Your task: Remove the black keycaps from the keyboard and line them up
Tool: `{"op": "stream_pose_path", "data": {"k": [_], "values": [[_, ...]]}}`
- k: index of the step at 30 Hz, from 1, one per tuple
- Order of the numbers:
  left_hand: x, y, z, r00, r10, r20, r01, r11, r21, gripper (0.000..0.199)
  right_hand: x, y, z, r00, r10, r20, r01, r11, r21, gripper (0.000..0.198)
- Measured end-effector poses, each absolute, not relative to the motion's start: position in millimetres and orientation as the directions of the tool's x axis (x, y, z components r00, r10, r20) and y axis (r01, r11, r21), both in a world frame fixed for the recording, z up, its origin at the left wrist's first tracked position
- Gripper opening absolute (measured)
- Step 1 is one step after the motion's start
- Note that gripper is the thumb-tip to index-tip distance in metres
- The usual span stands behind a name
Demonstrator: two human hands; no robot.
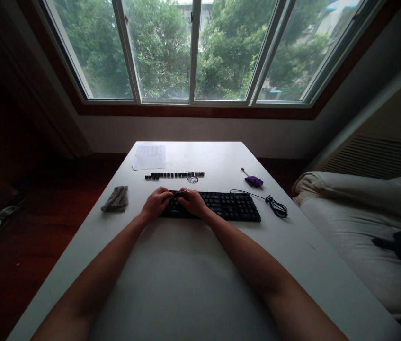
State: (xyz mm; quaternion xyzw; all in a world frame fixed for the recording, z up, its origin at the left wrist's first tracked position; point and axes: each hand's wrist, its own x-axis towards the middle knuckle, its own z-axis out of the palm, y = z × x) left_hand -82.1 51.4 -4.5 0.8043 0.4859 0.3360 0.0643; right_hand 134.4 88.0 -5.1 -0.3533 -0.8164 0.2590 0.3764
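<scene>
A black keyboard [218,203] lies across the white table in front of me. Over its left end curls my left hand [156,202], closed, with the fingertips at the upper left keys; the grip's underside is hidden. My right hand [193,203] is closed above the left-middle keys, pinching a thin dark tool [179,193] whose exact kind I cannot make out. The tool's tip points toward my left fingers. Behind the keyboard, several loose black keycaps [176,175] stand in a row. A small round wire-like item [192,180] lies between that row and my right hand.
A grey folded cloth [115,199] lies left of the keyboard. A printed paper sheet [149,157] is at the far left. Toward the right are a purple item with a thin stem [253,181] and the coiled cable [277,207]. A covered sofa [356,227] borders the right side.
</scene>
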Motion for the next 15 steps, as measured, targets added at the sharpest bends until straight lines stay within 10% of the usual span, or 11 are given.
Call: {"op": "stream_pose_path", "data": {"k": [15], "values": [[-84.2,50.0,1.5,0.172,0.844,0.508,0.7,-0.468,0.54,0.02,134.6,86.6,-2.6,-0.449,0.792,0.415,0.387,0.591,-0.708,0.01]]}}
